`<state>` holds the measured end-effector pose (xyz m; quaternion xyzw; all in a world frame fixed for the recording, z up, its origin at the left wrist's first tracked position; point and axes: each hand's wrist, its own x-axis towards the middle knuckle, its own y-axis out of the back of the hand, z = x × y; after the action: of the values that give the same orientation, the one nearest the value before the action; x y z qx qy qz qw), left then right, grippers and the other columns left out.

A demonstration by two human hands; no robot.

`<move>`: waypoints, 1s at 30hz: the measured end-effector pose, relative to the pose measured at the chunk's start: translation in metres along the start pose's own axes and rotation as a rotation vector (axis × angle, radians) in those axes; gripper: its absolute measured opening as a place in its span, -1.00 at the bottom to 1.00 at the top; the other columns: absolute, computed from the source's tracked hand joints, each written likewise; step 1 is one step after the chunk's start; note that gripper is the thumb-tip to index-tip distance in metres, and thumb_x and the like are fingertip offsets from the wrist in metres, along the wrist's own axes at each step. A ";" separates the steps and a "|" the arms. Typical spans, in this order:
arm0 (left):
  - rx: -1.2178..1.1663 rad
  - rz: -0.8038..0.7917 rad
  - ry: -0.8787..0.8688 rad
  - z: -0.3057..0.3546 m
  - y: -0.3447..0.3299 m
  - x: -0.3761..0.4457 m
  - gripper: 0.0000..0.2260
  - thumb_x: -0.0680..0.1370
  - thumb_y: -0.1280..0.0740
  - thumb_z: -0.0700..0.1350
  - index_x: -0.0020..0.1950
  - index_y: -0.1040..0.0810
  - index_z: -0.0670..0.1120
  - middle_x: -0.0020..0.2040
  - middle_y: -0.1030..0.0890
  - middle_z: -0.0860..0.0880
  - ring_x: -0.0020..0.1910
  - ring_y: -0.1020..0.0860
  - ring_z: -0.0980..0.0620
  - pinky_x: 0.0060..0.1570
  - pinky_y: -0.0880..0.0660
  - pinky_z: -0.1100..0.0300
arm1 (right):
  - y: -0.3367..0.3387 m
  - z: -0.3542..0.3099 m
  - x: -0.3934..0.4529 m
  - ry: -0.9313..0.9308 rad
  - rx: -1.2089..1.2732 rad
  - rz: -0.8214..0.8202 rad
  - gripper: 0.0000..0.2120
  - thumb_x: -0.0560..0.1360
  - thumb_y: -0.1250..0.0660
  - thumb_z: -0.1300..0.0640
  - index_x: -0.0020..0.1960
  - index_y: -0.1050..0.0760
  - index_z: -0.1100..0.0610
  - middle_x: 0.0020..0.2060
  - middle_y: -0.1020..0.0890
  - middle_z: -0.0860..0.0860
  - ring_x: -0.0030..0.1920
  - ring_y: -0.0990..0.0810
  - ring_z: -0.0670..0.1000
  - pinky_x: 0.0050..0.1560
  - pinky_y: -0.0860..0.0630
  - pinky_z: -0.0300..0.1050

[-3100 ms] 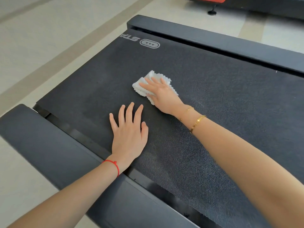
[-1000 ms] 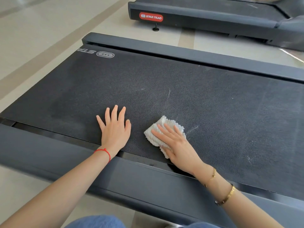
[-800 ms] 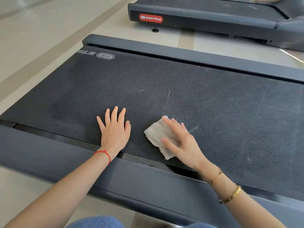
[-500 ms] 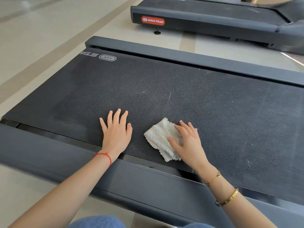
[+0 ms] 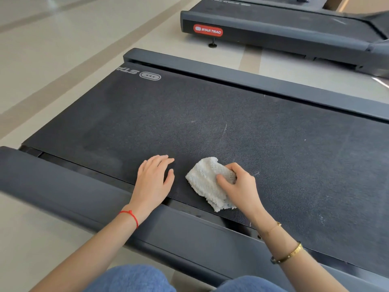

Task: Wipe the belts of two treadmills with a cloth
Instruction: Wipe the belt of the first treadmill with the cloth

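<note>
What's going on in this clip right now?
A person kneels beside a black treadmill belt and is cleaning it. The right hand grips a small white fluffy cloth lying on the belt near its close edge, fingers curled over it. The left hand rests on the belt just beside the cloth, fingers loosely bent, holding nothing. Pale scuff marks show on the belt beyond the cloth. A second dark treadmill with a red label stands further back, untouched.

Head view, close above the treadmill belt (image 5: 231,123) — angled forward, down
</note>
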<state>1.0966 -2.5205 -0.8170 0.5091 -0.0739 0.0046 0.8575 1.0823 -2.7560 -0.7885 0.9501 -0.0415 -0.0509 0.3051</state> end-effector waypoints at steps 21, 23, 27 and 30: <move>-0.111 0.200 0.337 0.000 0.243 -0.002 -0.79 0.59 -0.33 -0.12 0.21 -0.61 -0.01 0.16 -0.61 0.11 0.18 -0.52 0.07 0.21 -0.44 0.09 | 0.001 -0.225 0.044 -0.198 0.279 -0.284 -0.93 0.48 -0.41 0.06 -0.06 -0.56 0.00 -0.14 -0.67 -0.01 -0.08 -0.66 0.08 -0.06 -0.63 0.07; -0.098 0.204 0.356 0.016 0.291 -0.007 -0.79 0.59 -0.35 -0.14 0.21 -0.61 -0.04 0.16 -0.61 0.09 0.16 -0.53 0.05 0.21 -0.43 0.10 | 0.018 -0.271 0.038 -0.204 0.280 -0.320 -0.93 0.48 -0.41 0.06 -0.05 -0.56 -0.01 -0.14 -0.67 -0.02 -0.08 -0.66 0.07 -0.06 -0.64 0.04; -0.070 0.239 0.402 0.054 0.398 -0.024 -0.79 0.58 -0.36 -0.16 0.20 -0.62 -0.08 0.14 -0.63 0.05 0.12 -0.56 0.02 0.19 -0.43 0.25 | 0.060 -0.369 0.016 -0.233 0.303 -0.387 -0.91 0.48 -0.42 0.07 -0.03 -0.56 0.00 -0.13 -0.69 -0.02 -0.08 -0.68 0.06 -0.02 -0.63 0.06; -0.055 0.279 0.466 0.089 0.481 -0.040 -0.80 0.57 -0.37 -0.19 0.19 -0.63 -0.08 0.12 -0.64 0.02 0.11 -0.55 0.03 0.19 -0.35 0.33 | 0.099 -0.440 -0.006 -0.235 0.314 -0.433 -0.89 0.48 -0.42 0.08 0.00 -0.56 0.02 -0.10 -0.69 0.00 -0.07 -0.69 0.06 -0.01 -0.64 0.07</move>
<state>1.0064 -2.3637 -0.3607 0.4558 0.0558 0.2379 0.8559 1.1254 -2.5828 -0.3744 0.9600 0.1198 -0.2174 0.1293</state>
